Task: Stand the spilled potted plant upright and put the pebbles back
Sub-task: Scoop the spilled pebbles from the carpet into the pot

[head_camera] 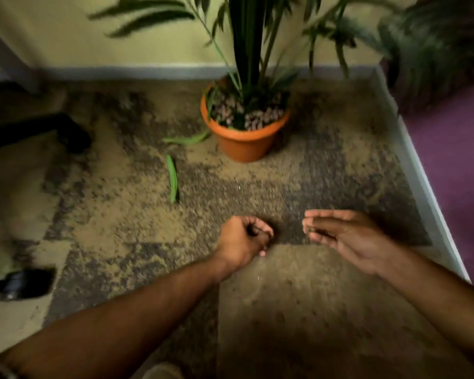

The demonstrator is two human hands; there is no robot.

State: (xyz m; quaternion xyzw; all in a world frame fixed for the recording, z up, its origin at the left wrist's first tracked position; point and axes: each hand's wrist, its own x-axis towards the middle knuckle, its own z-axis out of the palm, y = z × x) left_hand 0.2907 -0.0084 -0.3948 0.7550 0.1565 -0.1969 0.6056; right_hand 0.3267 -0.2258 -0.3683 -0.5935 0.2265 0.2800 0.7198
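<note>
Both hands [285, 236] hover well short of upright pot [244, 140]

floor: mottled tan-grey carpet [326, 165] | wall: yellow [52, 36], grey baseboard [121, 71] | light: dim

A mottled tan and grey carpet [298, 310] covers the floor. Two loose green leaves [172, 178] lie on it, beyond the fingers and to their left. Farther left sits a black chair base [39, 132]. A purple wall [454, 173] with white skirting [419, 170] runs on their right.
</note>
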